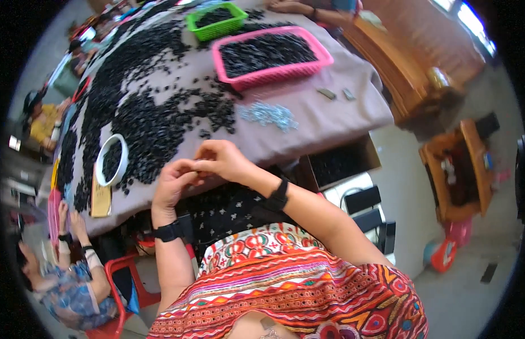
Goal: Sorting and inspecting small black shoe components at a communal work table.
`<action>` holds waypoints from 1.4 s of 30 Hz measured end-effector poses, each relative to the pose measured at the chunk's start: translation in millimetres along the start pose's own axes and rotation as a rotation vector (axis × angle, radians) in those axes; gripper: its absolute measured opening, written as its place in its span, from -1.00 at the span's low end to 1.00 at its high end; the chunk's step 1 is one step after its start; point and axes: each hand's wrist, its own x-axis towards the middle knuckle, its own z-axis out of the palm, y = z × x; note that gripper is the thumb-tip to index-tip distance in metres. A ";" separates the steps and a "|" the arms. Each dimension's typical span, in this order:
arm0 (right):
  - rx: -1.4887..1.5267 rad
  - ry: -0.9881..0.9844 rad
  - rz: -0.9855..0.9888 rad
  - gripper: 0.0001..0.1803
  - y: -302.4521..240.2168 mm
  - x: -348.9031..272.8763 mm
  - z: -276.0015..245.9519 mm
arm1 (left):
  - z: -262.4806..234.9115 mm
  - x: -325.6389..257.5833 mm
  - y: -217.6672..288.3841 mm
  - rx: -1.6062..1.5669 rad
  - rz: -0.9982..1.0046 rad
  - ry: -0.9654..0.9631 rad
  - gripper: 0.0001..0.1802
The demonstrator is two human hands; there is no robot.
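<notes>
My left hand (171,185) and my right hand (226,160) meet just over the table's near edge, fingertips pinched together. Whatever they hold between them is too small and hidden to make out. Past my hands, a loose spread of small black pieces (152,127) covers much of the cloth. A heap of small clear bluish pieces (268,115) lies to the right of it. Behind that heap stands a pink basket (285,72) full of longer black pieces. A white bowl (125,161) with black pieces in it tilts among the spread, left of my hands.
The table has a greyish cloth (330,121). A green basket (220,30) stands at the back, and a yellow card (101,200) lies by the bowl. Below the table's right edge is an open box (373,152) of black pieces. Other people sit along the left side; wooden furniture (398,68) stands right.
</notes>
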 end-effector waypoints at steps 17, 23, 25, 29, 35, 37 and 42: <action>-1.088 0.456 -0.136 -0.92 -18.2 4.0 -83.2 | 0.8 5.7 -0.6 -0.158 0.066 0.046 -0.91; -1.119 0.330 -0.209 -0.94 -10.5 2.1 -82.7 | 3.4 4.9 -3.0 -0.147 0.068 0.051 -0.91; -1.108 0.311 -0.218 -0.95 -9.8 3.0 -75.9 | 2.2 5.0 -4.8 -0.147 0.065 0.058 -0.90; -1.110 0.328 -0.212 -0.94 -7.5 2.4 -77.1 | 7.5 6.4 -1.7 -0.132 0.060 0.081 -0.90; -1.064 0.348 -0.235 -0.82 -18.1 3.3 -56.1 | 3.0 3.3 -2.5 -0.158 0.067 0.081 -0.87; -0.985 0.265 -0.234 -0.75 -19.6 5.3 -45.0 | 2.3 3.7 -4.2 -0.162 0.074 0.082 -0.86; -1.110 0.179 -0.268 -0.62 -11.2 10.8 -27.5 | 4.7 4.1 -3.3 -0.157 0.068 0.087 -0.85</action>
